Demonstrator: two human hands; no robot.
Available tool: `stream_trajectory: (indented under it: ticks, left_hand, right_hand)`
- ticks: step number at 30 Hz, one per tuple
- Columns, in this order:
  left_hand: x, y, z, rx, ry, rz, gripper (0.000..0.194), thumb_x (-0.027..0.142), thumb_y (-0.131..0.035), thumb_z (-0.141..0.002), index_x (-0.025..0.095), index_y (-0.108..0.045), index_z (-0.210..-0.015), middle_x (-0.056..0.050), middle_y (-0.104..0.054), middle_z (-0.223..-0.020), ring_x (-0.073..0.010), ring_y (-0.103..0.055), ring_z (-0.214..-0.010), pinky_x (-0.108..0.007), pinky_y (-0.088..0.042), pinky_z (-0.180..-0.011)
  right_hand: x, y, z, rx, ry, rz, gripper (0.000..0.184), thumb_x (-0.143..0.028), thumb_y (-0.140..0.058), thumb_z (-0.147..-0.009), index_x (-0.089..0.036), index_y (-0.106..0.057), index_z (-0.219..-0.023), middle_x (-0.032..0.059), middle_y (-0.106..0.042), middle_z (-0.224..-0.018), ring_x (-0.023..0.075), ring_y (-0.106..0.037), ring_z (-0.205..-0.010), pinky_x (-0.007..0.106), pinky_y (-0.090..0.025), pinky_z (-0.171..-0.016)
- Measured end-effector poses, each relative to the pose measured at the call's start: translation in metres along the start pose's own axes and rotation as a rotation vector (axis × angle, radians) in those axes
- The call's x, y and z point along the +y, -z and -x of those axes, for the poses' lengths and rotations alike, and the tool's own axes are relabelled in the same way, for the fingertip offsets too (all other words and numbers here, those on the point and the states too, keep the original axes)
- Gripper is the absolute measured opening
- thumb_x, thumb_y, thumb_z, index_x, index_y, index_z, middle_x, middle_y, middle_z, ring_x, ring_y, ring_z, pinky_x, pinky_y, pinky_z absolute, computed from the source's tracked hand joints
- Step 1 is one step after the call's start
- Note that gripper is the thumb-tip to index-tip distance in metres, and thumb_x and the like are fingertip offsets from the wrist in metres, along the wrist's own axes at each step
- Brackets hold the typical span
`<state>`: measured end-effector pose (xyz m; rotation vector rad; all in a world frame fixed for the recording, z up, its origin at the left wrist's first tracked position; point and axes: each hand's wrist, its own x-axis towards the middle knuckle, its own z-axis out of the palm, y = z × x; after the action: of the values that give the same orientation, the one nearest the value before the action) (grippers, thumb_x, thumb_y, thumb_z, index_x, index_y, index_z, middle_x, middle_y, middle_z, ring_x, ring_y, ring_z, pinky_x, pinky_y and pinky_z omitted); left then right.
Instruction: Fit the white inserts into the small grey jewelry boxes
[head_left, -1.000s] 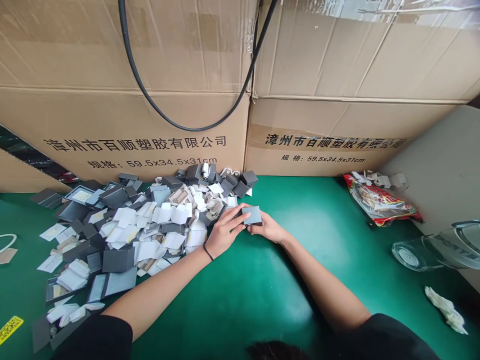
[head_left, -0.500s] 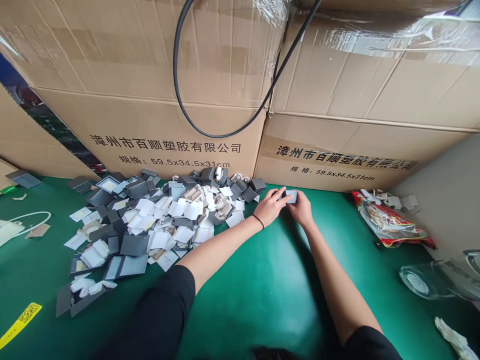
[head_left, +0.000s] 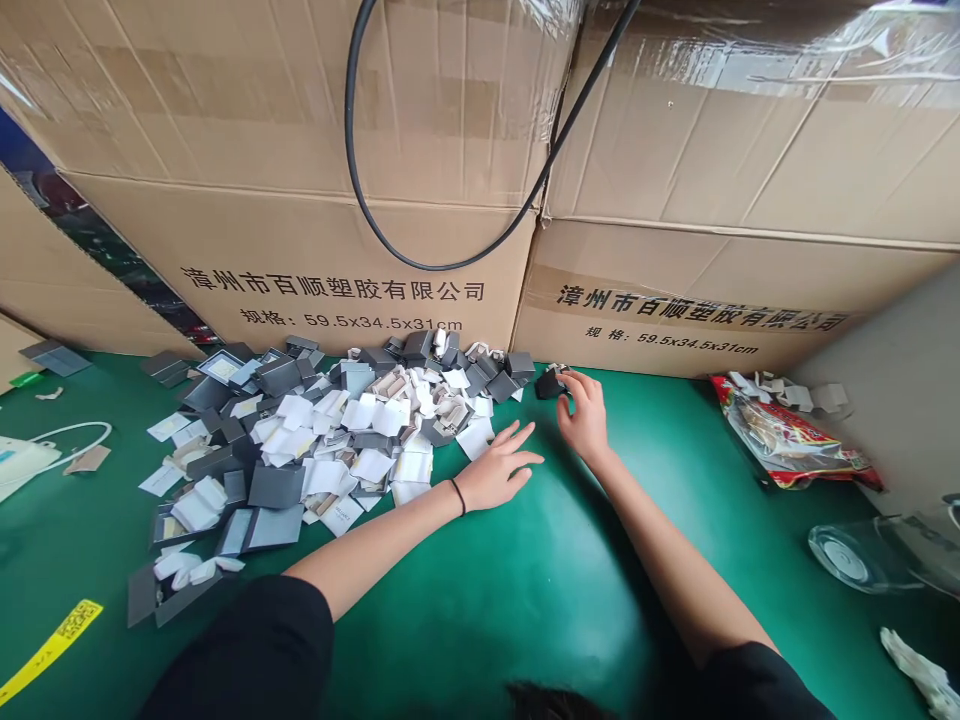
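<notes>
My left hand (head_left: 499, 468) hovers over the green tabletop with its fingers spread, holding nothing. To its left lies a heap of small dark grey boxes (head_left: 274, 487) mixed with folded white paper inserts (head_left: 291, 425). My right hand (head_left: 585, 412) is farther back. Its curled thumb and fingers grip the right side of a small dark grey box (head_left: 550, 384), close to the heap's right end. The fingers partly cover that box, and its contents cannot be made out.
Large cardboard cartons (head_left: 360, 245) stand along the back, with a black cable (head_left: 435, 266) hanging before them. To the right are a red plastic bag (head_left: 795, 430), a clear jug (head_left: 862, 555) and a crumpled tissue (head_left: 919, 670). A yellow strip (head_left: 56, 645) lies front left.
My left hand has let go of the small box and moved left and nearer, fingers spreading. The box, in my right hand, has shifted left toward the heap.
</notes>
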<state>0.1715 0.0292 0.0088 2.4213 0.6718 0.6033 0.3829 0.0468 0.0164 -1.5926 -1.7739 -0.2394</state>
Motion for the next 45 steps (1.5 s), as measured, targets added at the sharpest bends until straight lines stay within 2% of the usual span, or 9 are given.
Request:
stream_trajectory:
  ticks: [4,9,15,19,28,34,37,41,45]
  left_hand:
    - [-0.011,0.02,0.023,0.034,0.112,0.197,0.027,0.023,-0.045,-0.087,0.022,-0.069,-0.099,-0.008,-0.057,-0.128,-0.0233,-0.049,-0.123,-0.047,-0.036,-0.106]
    - [-0.023,0.034,0.027,0.148,0.284,0.521,0.028,0.032,-0.047,-0.087,0.018,-0.068,-0.099,-0.01,-0.062,-0.12,-0.0222,-0.056,-0.114,-0.04,-0.043,-0.099]
    - [-0.031,0.034,0.029,0.08,0.297,0.604,0.03,0.037,-0.05,-0.085,0.019,-0.069,-0.1,-0.008,-0.066,-0.113,-0.0214,-0.06,-0.104,-0.036,-0.047,-0.093]
    - [-0.032,0.034,0.031,0.07,0.303,0.558,0.032,0.038,-0.048,-0.086,0.02,-0.069,-0.103,-0.007,-0.067,-0.11,-0.0205,-0.061,-0.097,-0.034,-0.048,-0.087]
    - [-0.025,0.039,0.029,0.055,0.313,0.492,0.031,0.037,-0.047,-0.087,0.022,-0.07,-0.1,-0.006,-0.068,-0.104,-0.0195,-0.062,-0.087,-0.031,-0.049,-0.077]
    - [-0.025,0.038,0.029,0.058,0.307,0.495,0.03,0.037,-0.047,-0.087,0.022,-0.07,-0.099,-0.006,-0.068,-0.103,-0.0191,-0.062,-0.085,-0.031,-0.049,-0.078]
    - [-0.027,0.038,0.029,0.059,0.324,0.544,0.029,0.036,-0.049,-0.086,0.021,-0.07,-0.098,-0.006,-0.068,-0.104,-0.0199,-0.062,-0.089,-0.033,-0.049,-0.082]
    - [-0.025,0.041,0.03,0.09,0.344,0.823,0.026,0.034,-0.058,-0.082,0.015,-0.07,-0.094,-0.01,-0.068,-0.101,-0.0232,-0.064,-0.095,-0.039,-0.05,-0.088]
    - [-0.023,0.045,0.032,0.177,0.281,1.01,0.022,0.032,-0.06,-0.081,0.014,-0.07,-0.089,-0.012,-0.066,-0.103,-0.026,-0.061,-0.101,-0.042,-0.05,-0.089]
  right_hand:
    - [-0.025,-0.012,-0.037,-0.229,0.175,0.145,0.061,-0.008,-0.04,-0.077,-0.024,-0.038,-0.136,0.0102,-0.032,-0.145,0.0316,-0.03,-0.129,0.052,-0.035,-0.099]
    - [-0.035,-0.019,-0.058,-0.469,0.287,0.241,0.064,-0.004,-0.042,-0.076,-0.024,-0.04,-0.137,0.009,-0.037,-0.144,0.0303,-0.032,-0.129,0.048,-0.037,-0.099]
    - [0.004,0.011,-0.057,-0.354,0.111,0.217,0.067,-0.015,-0.05,-0.075,-0.022,-0.034,-0.139,0.01,-0.035,-0.145,0.0327,-0.035,-0.128,0.052,-0.038,-0.097]
    - [0.035,0.022,-0.062,-0.599,0.015,0.132,0.052,-0.023,-0.056,-0.077,-0.022,-0.051,-0.128,0.0096,-0.058,-0.123,0.0271,-0.056,-0.107,0.042,-0.049,-0.087]
    - [0.043,0.054,-0.067,-0.121,-0.095,-0.158,0.056,-0.041,-0.054,-0.081,-0.019,-0.046,-0.132,0.0116,-0.058,-0.12,0.0243,-0.059,-0.101,0.04,-0.054,-0.082]
    - [0.045,0.021,-0.045,-0.43,-0.101,0.194,0.055,-0.037,-0.056,-0.081,-0.019,-0.047,-0.132,0.0144,-0.058,-0.117,0.0308,-0.057,-0.103,0.047,-0.05,-0.084]
    - [0.027,0.014,-0.047,-0.385,-0.001,0.31,0.058,-0.039,-0.052,-0.084,-0.022,-0.038,-0.138,0.0149,-0.049,-0.131,0.0353,-0.046,-0.118,0.054,-0.043,-0.091]
    - [0.0,0.004,-0.063,-0.379,0.222,0.134,0.06,-0.033,-0.049,-0.086,-0.024,-0.029,-0.142,0.0116,-0.04,-0.141,0.0312,-0.039,-0.126,0.05,-0.042,-0.095]
    - [-0.008,-0.012,-0.072,-0.482,0.273,0.023,0.051,-0.025,-0.053,-0.083,-0.023,-0.044,-0.134,0.0112,-0.049,-0.131,0.0278,-0.049,-0.115,0.044,-0.046,-0.093]
